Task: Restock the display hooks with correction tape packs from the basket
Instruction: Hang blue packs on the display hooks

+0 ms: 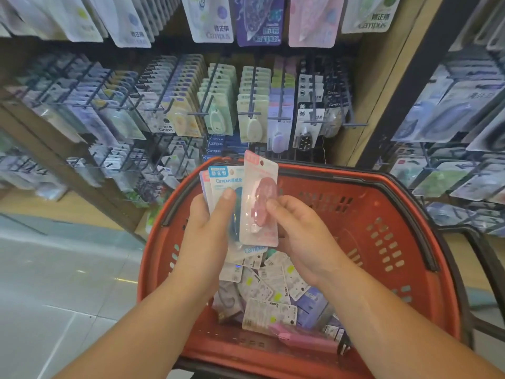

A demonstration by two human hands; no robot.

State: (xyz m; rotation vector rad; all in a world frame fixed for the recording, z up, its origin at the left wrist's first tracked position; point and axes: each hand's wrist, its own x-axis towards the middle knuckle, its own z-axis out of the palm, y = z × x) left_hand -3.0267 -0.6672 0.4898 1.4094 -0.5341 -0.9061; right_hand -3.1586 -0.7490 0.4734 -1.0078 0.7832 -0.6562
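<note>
The right hand (pixel 300 236) pinches the pink pack (pixel 259 198) upright, long axis aimed far toward the hooks (pixel 253 88); the left hand's (pixel 205 228) grip clasps a stack (pixel 221 184) alongside.

Red basket (pixel 382 203) with black handles (pixel 404 198); pink pack (pixel 259 198), blue-labelled pack (pixel 221 179).

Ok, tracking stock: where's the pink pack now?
Head view: the right hand pinches the pink pack above the red basket, beside the left hand's blue pack.

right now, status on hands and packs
Left hand grips stack of packs. Right hand pinches pink pack, above the basket. Display hooks ahead, nothing between.
</note>
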